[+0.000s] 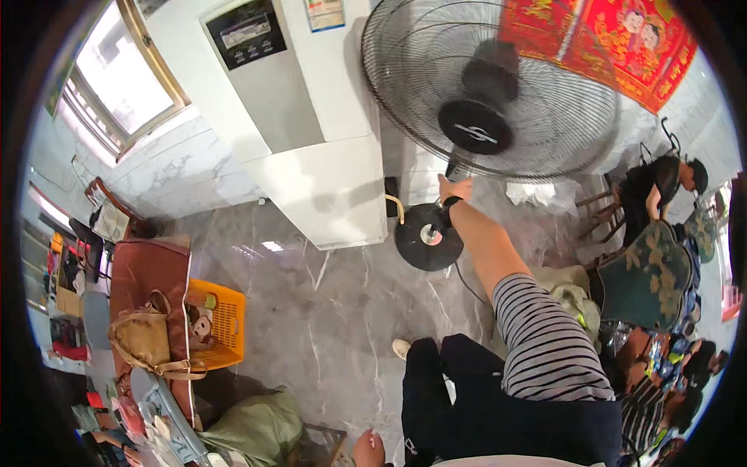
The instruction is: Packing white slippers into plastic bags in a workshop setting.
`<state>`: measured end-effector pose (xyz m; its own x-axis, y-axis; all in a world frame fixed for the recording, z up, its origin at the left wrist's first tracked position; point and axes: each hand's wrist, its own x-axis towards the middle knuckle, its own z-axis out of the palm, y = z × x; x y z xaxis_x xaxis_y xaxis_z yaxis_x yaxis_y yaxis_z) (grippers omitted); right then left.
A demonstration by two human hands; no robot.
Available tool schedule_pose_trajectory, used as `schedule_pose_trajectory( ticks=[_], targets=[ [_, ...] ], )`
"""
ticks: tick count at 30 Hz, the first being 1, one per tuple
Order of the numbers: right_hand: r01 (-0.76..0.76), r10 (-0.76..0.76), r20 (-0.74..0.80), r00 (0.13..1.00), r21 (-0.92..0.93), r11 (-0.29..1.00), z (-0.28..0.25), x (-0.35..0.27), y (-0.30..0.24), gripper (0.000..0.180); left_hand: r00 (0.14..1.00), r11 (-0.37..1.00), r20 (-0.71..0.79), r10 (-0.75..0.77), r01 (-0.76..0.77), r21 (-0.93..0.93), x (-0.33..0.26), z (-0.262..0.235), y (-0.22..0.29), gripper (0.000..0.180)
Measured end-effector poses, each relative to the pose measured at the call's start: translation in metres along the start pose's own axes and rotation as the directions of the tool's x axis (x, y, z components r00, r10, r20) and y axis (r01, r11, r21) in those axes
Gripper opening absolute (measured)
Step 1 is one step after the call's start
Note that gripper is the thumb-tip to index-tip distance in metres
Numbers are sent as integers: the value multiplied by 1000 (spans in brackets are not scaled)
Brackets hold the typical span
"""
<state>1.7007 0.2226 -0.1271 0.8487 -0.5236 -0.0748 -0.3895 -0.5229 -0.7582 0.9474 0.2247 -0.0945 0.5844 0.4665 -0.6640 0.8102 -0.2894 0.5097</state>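
A large black pedestal fan (476,124) with a round wire cage stands in front of me at the far side. My right hand (455,189) is closed around its pole, just under the cage. A dark band circles that wrist. The fan's round black base (428,247) rests on the grey marbled floor. At the lower edge my left hand (369,449) hangs low with its fingers curled in. Nothing shows in it, and it is apart from the fan.
Beside the fan stands a tall white cabinet-shaped appliance (315,187). A black cord (467,286) trails from the base. Left are an orange crate (229,323), a tan bag (142,337) and a green cloth bundle (257,428). At right, a person (652,191) bends near a patterned green chair (650,280).
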Motion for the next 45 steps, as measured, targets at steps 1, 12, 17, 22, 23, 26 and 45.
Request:
schedule_pose_trajectory(
  ticks=[1,12,17,22,23,26,45],
  targets=[
    [-73,73,-66,995,-1,997,11,24,0,117,999,993,-36,8,-3,114,13,-2,14,54],
    [380,-404,-197,893,-148,913,69,95,4,64,973,989,-180,-144,135,-61,28,49,75,44],
    [532,-557,-88,826,-210,821,57,148,5,59,984,991,-114,-133,129,-47,51,60,108,44],
    [473,-441,197,876,-169,864,57,122,20,56,976,994,-205,-81,64,-86,44,80,104,45],
    [477,-447,186,875,-178,861,54,132,22,56,977,995,-202,-64,46,-92,45,92,106,45],
    [497,-481,125,868,-223,838,59,147,26,56,973,995,-227,-39,16,-102,45,108,103,46],
    [391,-387,306,870,51,919,8,132,23,66,976,984,-202,-80,45,-171,33,166,83,50]
  ],
)
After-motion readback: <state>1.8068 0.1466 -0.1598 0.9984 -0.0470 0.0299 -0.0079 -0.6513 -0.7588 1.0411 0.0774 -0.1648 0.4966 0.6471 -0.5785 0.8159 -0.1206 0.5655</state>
